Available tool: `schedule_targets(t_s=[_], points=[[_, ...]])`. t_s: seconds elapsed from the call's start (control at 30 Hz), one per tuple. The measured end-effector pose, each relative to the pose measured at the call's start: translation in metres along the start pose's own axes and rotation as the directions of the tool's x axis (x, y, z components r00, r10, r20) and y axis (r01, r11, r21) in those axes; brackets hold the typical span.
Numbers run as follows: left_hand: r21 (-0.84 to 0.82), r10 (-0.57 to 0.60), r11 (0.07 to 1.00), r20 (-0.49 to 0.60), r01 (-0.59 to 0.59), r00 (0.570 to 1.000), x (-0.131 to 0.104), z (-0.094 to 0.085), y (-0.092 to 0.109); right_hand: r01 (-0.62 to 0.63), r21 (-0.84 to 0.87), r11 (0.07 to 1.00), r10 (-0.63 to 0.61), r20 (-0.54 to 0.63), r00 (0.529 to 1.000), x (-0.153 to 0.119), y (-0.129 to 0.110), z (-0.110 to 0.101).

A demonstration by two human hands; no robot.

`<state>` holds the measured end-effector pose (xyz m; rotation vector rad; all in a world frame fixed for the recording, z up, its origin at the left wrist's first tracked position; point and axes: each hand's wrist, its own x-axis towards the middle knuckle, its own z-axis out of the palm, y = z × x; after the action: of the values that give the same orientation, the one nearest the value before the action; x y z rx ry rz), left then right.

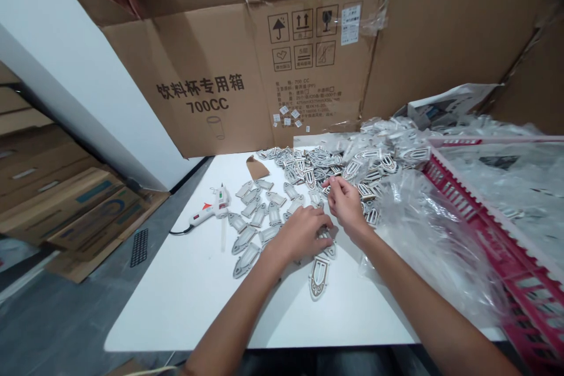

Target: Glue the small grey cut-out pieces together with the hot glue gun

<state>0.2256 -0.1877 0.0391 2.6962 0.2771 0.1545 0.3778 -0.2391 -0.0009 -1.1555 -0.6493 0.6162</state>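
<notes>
My left hand (304, 234) is low over the middle of the white table (176, 305), fingers curled round a small shield-shaped piece (326, 245), partly hidden beneath them. Just right of it, my right hand (346, 202) is closed, thumb and forefinger pinched at the edge of the pile; whatever is in the pinch is too small to make out. A white piece with gold trim and slots (318, 277) lies face up in front of my left hand. Grey pieces (251, 207) are spread on the left, backs up. Behind both hands is a heap of similar pieces (319, 158).
A white glue gun (214, 210) with a cord lies on the left, near a cardboard scrap (257, 168). Clear plastic bags (423, 235) and a pink basket (478, 229) crowd the right. A large carton (211, 70) walls off the back, with small white stickers on it.
</notes>
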Motion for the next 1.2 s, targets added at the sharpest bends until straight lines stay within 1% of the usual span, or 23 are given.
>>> schedule_targets(t_s=[0.07,0.1,0.17,0.2,0.27,0.33,0.43,0.5,0.63,0.77,0.87,0.93,0.97,1.03,1.07,1.13,1.17,1.2], points=[[-0.038,0.011,0.999,0.001,-0.011,1.000,-0.006,-0.009,0.004,0.015,-0.021,1.000,-0.015,-0.011,1.000,0.000,0.001,0.000],[-0.037,-0.002,0.999,0.005,0.002,1.000,-0.010,-0.013,0.009,0.024,-0.028,0.999,-0.024,-0.027,0.999,0.000,0.001,-0.001],[0.027,-0.068,0.997,0.041,0.067,0.997,-0.021,-0.016,0.024,0.037,-0.034,0.999,-0.039,-0.061,0.997,0.001,0.001,-0.002],[0.099,-0.123,0.988,0.075,0.115,0.990,-0.027,-0.016,0.033,0.041,-0.036,0.999,-0.043,-0.077,0.996,0.002,0.001,-0.002],[0.224,-0.231,0.955,0.144,0.196,0.962,-0.041,-0.010,0.054,0.046,-0.037,0.998,-0.050,-0.097,0.994,0.002,0.000,-0.003],[0.276,-0.309,0.928,0.199,0.250,0.930,-0.054,-0.002,0.073,0.053,-0.041,0.998,-0.056,-0.099,0.993,0.002,0.000,-0.003],[0.244,-0.349,0.925,0.231,0.293,0.908,-0.069,0.009,0.090,0.058,-0.047,0.997,-0.062,-0.077,0.995,0.000,0.001,-0.002],[0.189,-0.389,0.916,0.198,0.354,0.900,-0.074,0.012,0.093,0.043,-0.043,0.998,-0.045,-0.042,0.998,-0.002,0.002,-0.001],[0.132,-0.504,0.862,0.098,0.490,0.858,-0.079,0.011,0.088,-0.036,-0.030,0.999,0.039,0.083,0.996,-0.005,0.003,0.002],[0.141,-0.561,0.823,0.045,0.551,0.827,-0.083,0.010,0.079,-0.119,-0.033,0.992,0.124,0.216,0.968,-0.008,-0.005,0.008],[0.146,-0.560,0.823,0.056,0.548,0.826,-0.087,0.012,0.076,-0.166,-0.068,0.984,0.179,0.288,0.941,-0.009,-0.013,0.011],[0.131,-0.548,0.832,0.049,0.539,0.835,-0.086,0.010,0.075,-0.179,-0.080,0.981,0.195,0.307,0.932,-0.010,-0.017,0.011],[0.102,-0.540,0.839,0.026,0.535,0.841,-0.084,0.007,0.073,-0.182,-0.081,0.980,0.198,0.306,0.931,-0.010,-0.017,0.011],[-0.026,-0.515,0.857,-0.068,0.514,0.855,-0.074,-0.001,0.066,-0.187,-0.074,0.980,0.200,0.300,0.933,-0.013,-0.017,0.010],[-0.118,-0.506,0.862,-0.129,0.493,0.853,-0.067,-0.005,0.059,-0.188,-0.072,0.979,0.201,0.297,0.933,-0.015,-0.017,0.009],[-0.322,-0.510,0.844,-0.229,0.430,0.829,-0.048,-0.013,0.043,-0.178,-0.082,0.981,0.194,0.294,0.936,-0.019,-0.015,0.008],[-0.419,-0.521,0.817,-0.245,0.395,0.817,-0.038,-0.015,0.033,-0.165,-0.096,0.982,0.186,0.294,0.938,-0.021,-0.014,0.007],[-0.509,-0.537,0.778,-0.233,0.369,0.811,-0.027,-0.015,0.022,-0.148,-0.112,0.983,0.175,0.293,0.940,-0.023,-0.013,0.007]])
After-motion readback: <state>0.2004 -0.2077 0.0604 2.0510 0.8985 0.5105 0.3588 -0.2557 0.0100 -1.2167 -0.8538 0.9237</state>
